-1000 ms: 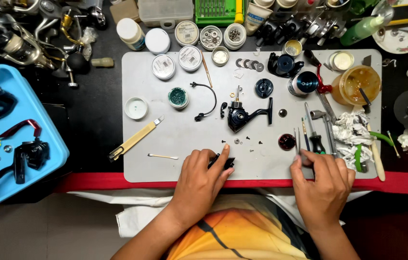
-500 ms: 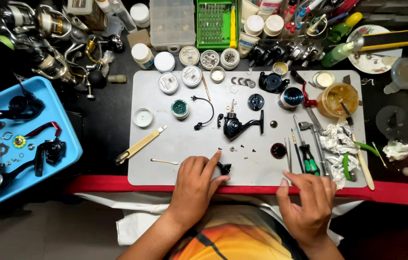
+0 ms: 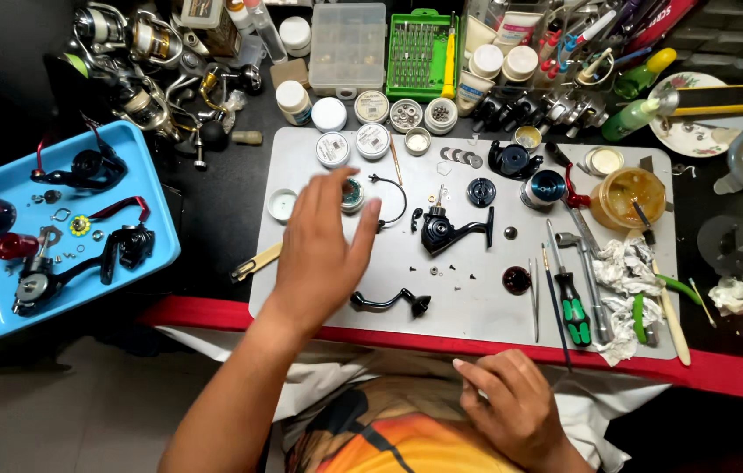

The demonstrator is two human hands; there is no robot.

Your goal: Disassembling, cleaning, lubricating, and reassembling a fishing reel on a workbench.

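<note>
we are holding our left hand (image 3: 323, 241) with fingers spread and empty over the grey mat (image 3: 301, 298), above the small green-filled jar (image 3: 352, 194). our right hand (image 3: 512, 407) is resting loosely curled, empty, by our lap. a careless sweep is risking scattering the tiny screws (image 3: 455, 278) beside the black reel body (image 3: 446, 232).

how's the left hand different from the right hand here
The left hand is raised over the grey mat, fingers spread, above a small round tin; the right hand lies low by the lap, off the mat. The left hand's forearm stretches out, while the right hand is drawn in close. The black crank handle lies between them. Both are bare and hold nothing.
</note>
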